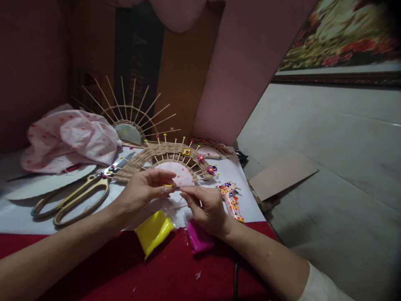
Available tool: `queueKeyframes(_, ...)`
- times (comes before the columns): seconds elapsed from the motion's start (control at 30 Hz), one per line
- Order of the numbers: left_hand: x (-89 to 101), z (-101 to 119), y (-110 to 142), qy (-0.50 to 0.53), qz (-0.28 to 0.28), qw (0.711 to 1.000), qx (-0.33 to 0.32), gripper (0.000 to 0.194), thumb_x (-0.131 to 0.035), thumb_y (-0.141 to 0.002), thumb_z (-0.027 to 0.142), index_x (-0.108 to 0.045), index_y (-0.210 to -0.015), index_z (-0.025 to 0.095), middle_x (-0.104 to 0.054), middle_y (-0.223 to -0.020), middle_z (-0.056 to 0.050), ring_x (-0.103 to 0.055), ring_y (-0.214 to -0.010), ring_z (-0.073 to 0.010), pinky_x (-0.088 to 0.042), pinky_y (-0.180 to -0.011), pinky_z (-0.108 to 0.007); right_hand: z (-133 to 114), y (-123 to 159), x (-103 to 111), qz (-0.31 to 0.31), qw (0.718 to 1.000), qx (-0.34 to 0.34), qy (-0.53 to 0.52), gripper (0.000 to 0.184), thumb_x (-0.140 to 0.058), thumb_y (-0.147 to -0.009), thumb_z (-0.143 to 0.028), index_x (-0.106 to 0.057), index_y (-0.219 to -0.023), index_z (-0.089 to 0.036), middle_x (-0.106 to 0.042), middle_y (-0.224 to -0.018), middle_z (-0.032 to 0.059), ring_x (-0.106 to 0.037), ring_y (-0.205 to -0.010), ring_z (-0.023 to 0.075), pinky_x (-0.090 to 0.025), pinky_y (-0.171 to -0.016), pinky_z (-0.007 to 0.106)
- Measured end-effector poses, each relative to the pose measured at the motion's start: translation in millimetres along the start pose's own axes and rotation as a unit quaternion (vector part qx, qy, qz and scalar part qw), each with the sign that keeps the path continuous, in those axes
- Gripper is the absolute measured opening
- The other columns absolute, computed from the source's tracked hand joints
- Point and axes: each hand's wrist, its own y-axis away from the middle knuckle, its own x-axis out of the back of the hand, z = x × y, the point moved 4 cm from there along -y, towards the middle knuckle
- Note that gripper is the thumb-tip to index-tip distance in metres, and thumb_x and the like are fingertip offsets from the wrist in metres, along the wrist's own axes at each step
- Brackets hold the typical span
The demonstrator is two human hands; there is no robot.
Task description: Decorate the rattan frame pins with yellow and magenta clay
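My left hand [144, 189] and my right hand [206, 208] meet at the lower edge of a woven half-round piece [166, 156] with wooden sticks tipped by small clay flowers. The left fingers pinch a small bit of yellow clay [168, 185]. The right fingers are pinched together beside it, near the pink dotted centre [180, 173] of the piece. Under the hands lie a bag of yellow clay [154, 230] and a bag of pink clay [199, 238].
Large gold-handled scissors [73, 198] lie at the left on white paper [19, 209]. A second stick fan [130, 125] stands behind, next to pink dotted cloth [70, 140]. A flower-patterned glue gun [231, 200] lies at the right. A cardboard sheet [282, 175] rests on the tiled floor.
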Motion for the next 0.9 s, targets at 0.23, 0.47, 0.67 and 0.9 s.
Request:
queueKeyframes(0.23, -0.8, 2.8, 0.6, -0.023, 0.005, 1.0, -0.02, 0.023, -0.079, -0.055, 0.015, -0.068, -0.075, 0.013, -0.066, -0.065, 0.001, -0.056, -0.055, -0.009, -0.046, -0.053, -0.02, 0.8, 0.7, -0.7, -0.003, 1.0, -0.004, 0.003, 0.015, -0.056, -0.085, -0.017, -0.067, -0.095, -0.016, -0.074, -0.081, 0.0055, -0.068, -0.065, 0.0133, -0.053, -0.059, 0.024)
queueKeyframes(0.47, -1.7, 4.3, -0.2, -0.053, -0.024, 0.998, -0.029, 0.024, -0.074, -0.065, 0.029, -0.065, -0.079, 0.012, -0.063, -0.058, 0.001, -0.054, -0.05, -0.0093, -0.043, -0.05, -0.02, 0.4, 1.0, -0.9, -0.002, 1.0, 0.0, 0.004, 0.014, -0.057, -0.085, -0.017, -0.067, -0.095, -0.016, -0.074, -0.081, 0.0055, -0.067, -0.063, 0.0126, -0.052, -0.058, 0.023)
queueKeyframes(0.67, -6.1, 6.4, 2.4, -0.067, -0.029, 0.996, -0.046, 0.024, -0.069, -0.071, 0.034, -0.063, -0.075, 0.012, -0.056, -0.051, 0.004, -0.048, -0.045, -0.0074, -0.038, -0.046, -0.019, 1.0, 1.1, -1.7, -0.009, 1.0, 0.0, 0.005, 0.014, -0.057, -0.085, -0.016, -0.067, -0.095, -0.016, -0.074, -0.08, 0.0051, -0.066, -0.061, 0.012, -0.051, -0.057, 0.023)
queueKeyframes(0.9, -5.6, 7.8, 1.8, -0.063, 0.001, 0.997, -0.043, 0.033, -0.073, -0.061, 0.025, -0.063, -0.09, 0.012, -0.065, -0.065, 0.0, -0.057, -0.055, -0.0116, -0.045, -0.055, -0.024, 1.0, 1.1, -2.0, -0.018, 1.0, -0.003, 0.002, 0.014, -0.056, -0.085, -0.016, -0.067, -0.094, -0.017, -0.073, -0.079, 0.0041, -0.066, -0.063, 0.0122, -0.05, -0.057, 0.023)
